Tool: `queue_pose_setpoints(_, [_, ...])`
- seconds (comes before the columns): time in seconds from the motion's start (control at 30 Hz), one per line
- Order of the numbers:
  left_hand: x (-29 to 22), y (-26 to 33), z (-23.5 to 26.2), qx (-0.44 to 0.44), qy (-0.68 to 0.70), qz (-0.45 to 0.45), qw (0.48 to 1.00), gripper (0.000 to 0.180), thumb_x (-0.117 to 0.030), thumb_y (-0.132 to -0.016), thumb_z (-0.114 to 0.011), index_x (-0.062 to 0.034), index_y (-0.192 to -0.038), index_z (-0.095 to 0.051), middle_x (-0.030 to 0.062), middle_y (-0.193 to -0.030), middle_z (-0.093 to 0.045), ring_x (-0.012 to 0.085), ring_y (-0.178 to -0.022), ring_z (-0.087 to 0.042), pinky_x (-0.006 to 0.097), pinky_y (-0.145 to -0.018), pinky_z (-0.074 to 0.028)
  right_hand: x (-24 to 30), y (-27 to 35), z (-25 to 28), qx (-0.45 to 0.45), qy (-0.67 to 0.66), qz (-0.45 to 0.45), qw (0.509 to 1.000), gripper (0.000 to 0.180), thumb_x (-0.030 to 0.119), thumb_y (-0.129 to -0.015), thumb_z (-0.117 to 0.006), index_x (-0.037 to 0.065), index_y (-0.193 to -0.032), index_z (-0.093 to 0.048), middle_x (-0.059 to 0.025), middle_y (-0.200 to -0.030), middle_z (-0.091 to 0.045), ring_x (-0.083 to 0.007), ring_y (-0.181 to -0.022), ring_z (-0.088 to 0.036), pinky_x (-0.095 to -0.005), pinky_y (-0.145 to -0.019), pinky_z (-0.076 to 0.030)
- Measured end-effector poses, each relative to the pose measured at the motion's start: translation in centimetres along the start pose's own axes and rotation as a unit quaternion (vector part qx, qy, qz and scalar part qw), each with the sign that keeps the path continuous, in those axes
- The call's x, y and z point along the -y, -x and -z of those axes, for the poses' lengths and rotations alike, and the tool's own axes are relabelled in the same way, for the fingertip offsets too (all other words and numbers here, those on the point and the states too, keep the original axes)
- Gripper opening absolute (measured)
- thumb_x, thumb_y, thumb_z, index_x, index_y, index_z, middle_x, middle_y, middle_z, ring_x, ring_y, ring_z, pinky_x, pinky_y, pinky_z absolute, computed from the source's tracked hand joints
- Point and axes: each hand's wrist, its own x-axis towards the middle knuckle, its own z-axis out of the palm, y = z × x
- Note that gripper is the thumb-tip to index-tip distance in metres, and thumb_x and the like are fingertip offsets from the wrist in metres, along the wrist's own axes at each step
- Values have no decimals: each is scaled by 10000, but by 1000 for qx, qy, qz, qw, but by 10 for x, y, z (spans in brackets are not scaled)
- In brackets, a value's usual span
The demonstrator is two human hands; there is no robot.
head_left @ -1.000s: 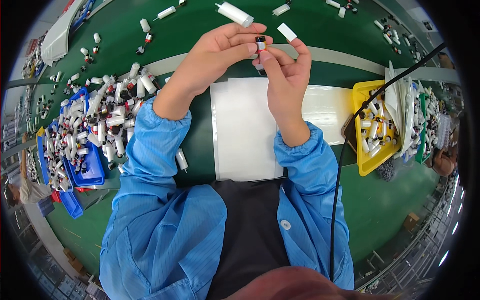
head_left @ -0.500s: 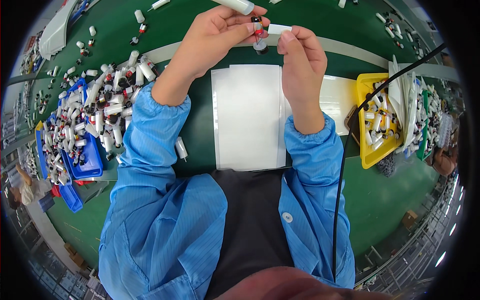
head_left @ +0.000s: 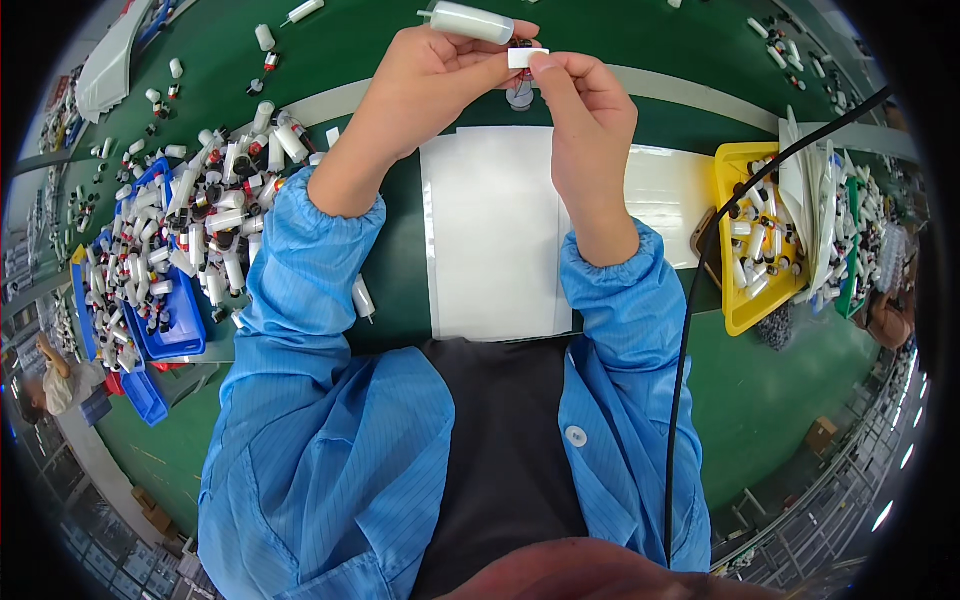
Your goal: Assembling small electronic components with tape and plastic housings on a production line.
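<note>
My left hand (head_left: 425, 88) is closed at the far side of the table. It holds a frosted white tube (head_left: 472, 22) with a thin nozzle, lying across the top of the fingers. A small black-and-red part with thin wires sits at its fingertips, mostly covered; a pale round end piece (head_left: 519, 97) hangs below it. My right hand (head_left: 592, 115) pinches a small white strip (head_left: 523, 58) between thumb and fingers. That strip overlaps the small part in front. Whether it sticks to the part, I cannot tell.
White sheets (head_left: 495, 235) lie before me. At left, many similar tubes are heaped (head_left: 225, 205) around a blue tray (head_left: 185, 325). A yellow tray (head_left: 735, 315) with more tubes stands at right. A black cable (head_left: 690, 340) crosses the right side. One loose tube (head_left: 363, 297) lies beside my left sleeve.
My right hand has moved left, bringing the white strip across the small black-and-red part. The white tube in my left hand has swung to lie more level and shifted slightly.
</note>
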Motion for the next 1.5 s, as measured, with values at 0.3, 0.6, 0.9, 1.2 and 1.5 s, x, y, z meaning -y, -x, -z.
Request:
queue_pose_setpoints(0.3, [-10, 5, 0, -4, -39, -7, 999, 351, -89, -933, -683, 2, -1271, -653, 131, -1134, -711, 170, -1014, -676, 281, -908, -544, -10, 4, -1, -23, 120, 100, 987, 141, 105, -914, -724, -3, -965, -649, -36, -814, -685, -70, -713, -622, -205, -636, -499])
queue_pose_setpoints(0.6, [-23, 4, 8, 84, 133, 36, 987, 315, -2, -928, -658, 71, -1233, -632, 135, -1087, -695, 164, -967, -668, 300, -831, -561, -8, -10, 20, 156, -249, -262, 919, 344, 257, -934, -695, 106, -1221, -581, 5, -1020, -611, -99, -856, -562, -284, -748, -444])
queue_pose_setpoints(0.9, [-30, -4, 113, -132, -277, -56, 950, 284, -86, -917, -698, 11, -1184, -689, 105, -1107, -726, 164, -987, -690, 281, -840, -563, -12, 28, 4, 241, 431, 77, 866, 262, 88, -836, -641, 12, -1086, -663, -171, -893, -651, -336, -781, -668, -427, -689, -539])
queue_pose_setpoints(1.2, [27, -47, 157, -66, -625, -53, 776, 495, -360, -820, -749, -59, -1208, -681, 171, -1108, -710, 321, -1024, -686, 407, -888, -544, -23, 37, 2, 255, 490, 121, 825, 152, -20, -803, -604, -26, -943, -546, -196, -969, -518, -336, -715, -639, -406, -652, -542])
queue_pose_setpoints(1.5, [91, -142, 59, -76, -526, -9, 847, 509, -447, -789, -747, -28, -1075, -712, 158, -987, -727, 295, -892, -702, 391, -813, -550, -13, 33, 3, 302, 504, 158, 793, 123, 10, -850, -579, 26, -967, -541, -143, -901, -553, -321, -717, -648, -416, -629, -531])
